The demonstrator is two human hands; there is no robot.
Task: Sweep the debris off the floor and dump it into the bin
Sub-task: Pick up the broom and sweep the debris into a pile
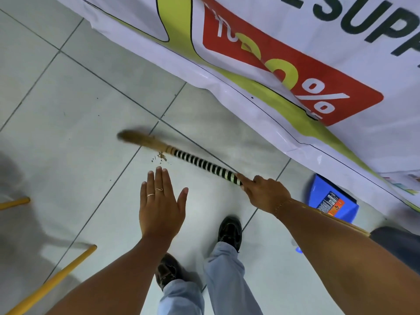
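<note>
A short broom [200, 163] with a black-and-white striped handle and a brown bristle head, blurred by motion, lies low over the pale tiled floor [75, 133]. My right hand [263, 193] is shut on the end of its handle. A small heap of brown debris [161, 156] lies on the tile just below the bristle end. My left hand [160, 205] hovers flat above the floor, fingers spread, holding nothing, just short of the debris. A blue dustpan [329, 201] with a label stands at the right, behind my right forearm. No bin is in view.
A large white banner [272, 64] with red, green and black print slopes along the far side and right. Two yellow sticks [54, 278] cross the floor at the lower left, beside a grey shadow. My two feet in dark shoes [229, 233] stand at the bottom centre.
</note>
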